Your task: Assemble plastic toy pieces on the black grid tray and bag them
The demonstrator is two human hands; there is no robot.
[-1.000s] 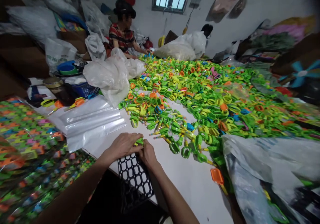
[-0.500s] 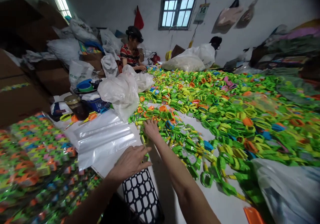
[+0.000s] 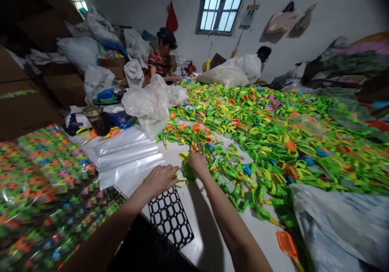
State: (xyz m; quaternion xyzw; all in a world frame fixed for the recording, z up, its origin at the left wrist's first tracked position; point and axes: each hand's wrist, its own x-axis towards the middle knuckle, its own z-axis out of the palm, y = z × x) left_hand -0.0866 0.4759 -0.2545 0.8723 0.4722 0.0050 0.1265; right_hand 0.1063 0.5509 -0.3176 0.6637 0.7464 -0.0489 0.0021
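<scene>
A black grid tray (image 3: 170, 217) with rows of openings lies at the near edge of the white table (image 3: 212, 239). My left hand (image 3: 161, 179) is just above the tray's far end, its fingers curled round a yellow-green plastic piece (image 3: 182, 182). My right hand (image 3: 198, 162) reaches farther forward, fingers down at the near edge of a big heap of small green, yellow and orange plastic pieces (image 3: 231, 122). Its fingertips are partly hidden among the pieces, so what they grip is unclear.
Clear plastic sheets (image 3: 129, 154) lie left of my hands, with a lidded jar (image 3: 96, 120) behind them. Packed colourful pieces (image 3: 45, 171) fill the lower left. A white bag (image 3: 340, 223) sits at right. A person (image 3: 161, 59) sits at the far side.
My right hand has moved right and slightly nearer along the heap, and its fingers are more closed. My left hand, spread before, has curled round a yellow-green piece. The view has shifted a little.
</scene>
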